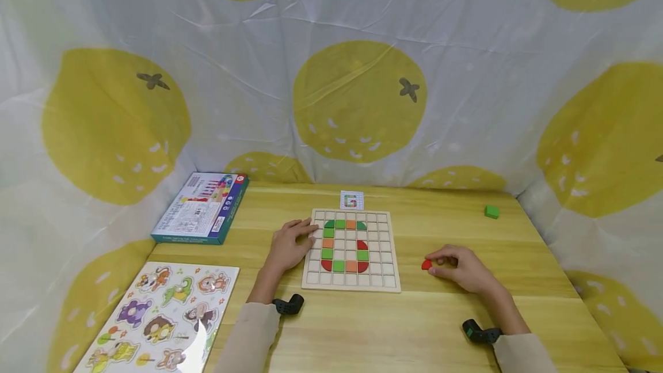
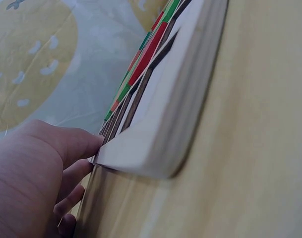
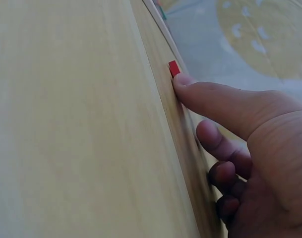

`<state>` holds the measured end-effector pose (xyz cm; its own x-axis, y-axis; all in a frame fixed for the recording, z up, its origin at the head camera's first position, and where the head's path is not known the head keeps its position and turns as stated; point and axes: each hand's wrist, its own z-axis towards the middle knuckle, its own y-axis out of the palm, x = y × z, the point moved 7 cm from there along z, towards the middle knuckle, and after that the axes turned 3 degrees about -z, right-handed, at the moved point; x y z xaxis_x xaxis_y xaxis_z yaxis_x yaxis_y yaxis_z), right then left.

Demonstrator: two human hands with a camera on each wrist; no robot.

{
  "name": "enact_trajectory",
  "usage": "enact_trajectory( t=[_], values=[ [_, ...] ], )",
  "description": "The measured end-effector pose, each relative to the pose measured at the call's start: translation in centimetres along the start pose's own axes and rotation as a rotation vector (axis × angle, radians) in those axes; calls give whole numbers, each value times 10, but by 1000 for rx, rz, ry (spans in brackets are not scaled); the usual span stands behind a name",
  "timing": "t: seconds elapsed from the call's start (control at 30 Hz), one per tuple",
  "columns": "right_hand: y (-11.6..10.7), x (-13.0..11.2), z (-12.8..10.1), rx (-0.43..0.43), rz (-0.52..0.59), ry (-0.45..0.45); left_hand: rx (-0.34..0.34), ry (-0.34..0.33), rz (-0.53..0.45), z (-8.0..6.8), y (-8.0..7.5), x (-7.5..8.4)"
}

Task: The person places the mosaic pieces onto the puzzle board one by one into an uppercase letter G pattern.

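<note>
A square wooden grid board (image 1: 391, 249) lies on the table, with green, orange and red tiles (image 1: 339, 266) set in its cells in a G-like outline. My left hand (image 1: 288, 246) rests at the board's left edge, fingers fairly straight and thumb touching the rim. In the left wrist view the thumb of this hand (image 2: 41, 158) meets the board's corner (image 2: 136, 151). To the right of the board, my right hand (image 1: 463, 268) pinches a small red tile (image 1: 426, 264) near the tabletop. The right wrist view shows the red tile (image 3: 174, 68) at the thumb tip; the index finger is mostly hidden.
Behind the board lies a small pattern card (image 1: 352, 200). A green block (image 1: 491, 212) sits at the far right. On the left are a flat box (image 1: 199, 209) and an animal puzzle board (image 1: 171, 309). Lemon-print cloth (image 1: 466, 102) encloses the table's back and sides.
</note>
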<state>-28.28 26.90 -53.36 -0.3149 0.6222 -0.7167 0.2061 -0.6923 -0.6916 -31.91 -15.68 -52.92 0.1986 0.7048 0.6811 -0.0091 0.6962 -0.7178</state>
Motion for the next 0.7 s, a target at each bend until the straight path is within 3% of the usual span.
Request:
enact_trajectory(
  t=[0.4, 0.7],
  values=[
    [-2, 3, 2, 53, 3, 83, 5, 5, 7, -1, 0, -1],
    [1, -10, 18, 100, 12, 69, -2, -1, 13, -1, 0, 1]
  ],
)
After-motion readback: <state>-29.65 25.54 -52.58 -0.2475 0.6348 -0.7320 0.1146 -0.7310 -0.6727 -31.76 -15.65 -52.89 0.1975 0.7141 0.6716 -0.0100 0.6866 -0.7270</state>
